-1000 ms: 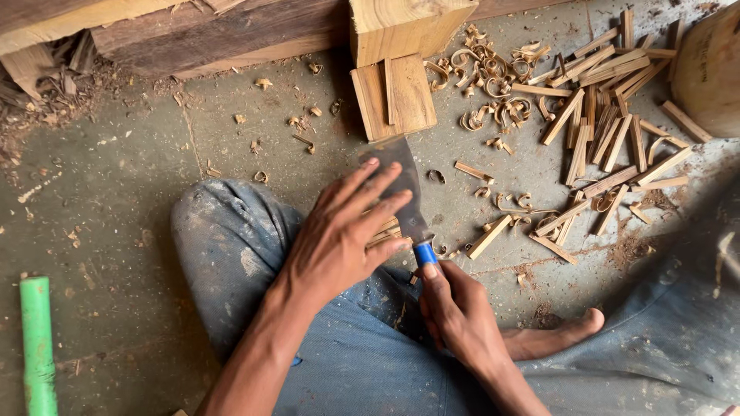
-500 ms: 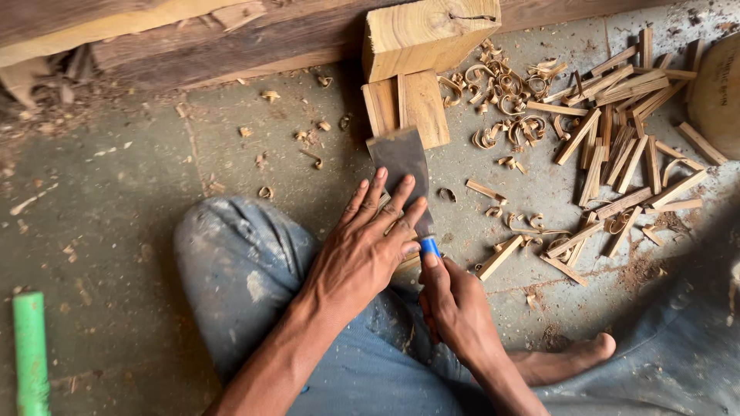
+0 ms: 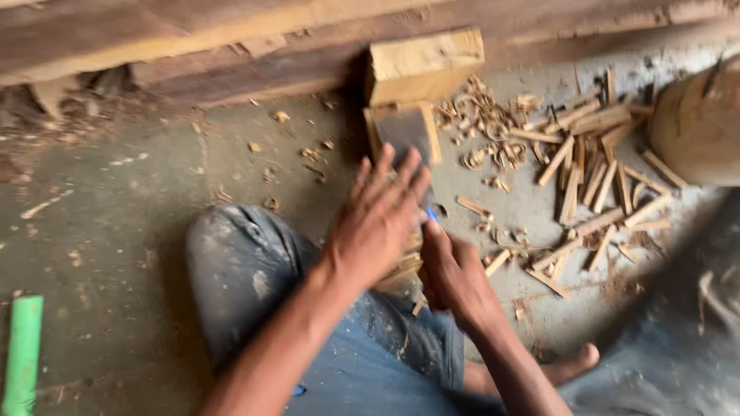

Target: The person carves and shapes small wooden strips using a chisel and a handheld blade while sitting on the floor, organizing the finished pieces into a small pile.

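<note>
**Hands at a flat blade on a workshop floor**

While the head camera looks straight down, the person's left hand lies palm down with its fingers spread and stretched forward, pressing on the flat grey metal blade that reaches ahead toward the wood. The right hand sits just beside it, curled closed around the blue handle of that tool, of which only a small tip shows above the knuckles. Both hands rest over the person's bent knee in dusty grey-blue trousers, and a pale sliver of wood peeks out beneath the left palm; whether the blade is cutting it cannot be told through the blur.

The blade's far end lies on a short flat wooden board, which touches a chunky yellow wooden block set against long rough timber beams along the top of the view. To the right of the hands, curled pale wood shavings lie near the block, and a scatter of split wooden sticks spreads across the grey concrete floor. A rounded brown wooden log stands at the right edge. A bare foot shows below the right forearm, and a bright green plastic bar lies at the lower left corner, well apart from the hands.
</note>
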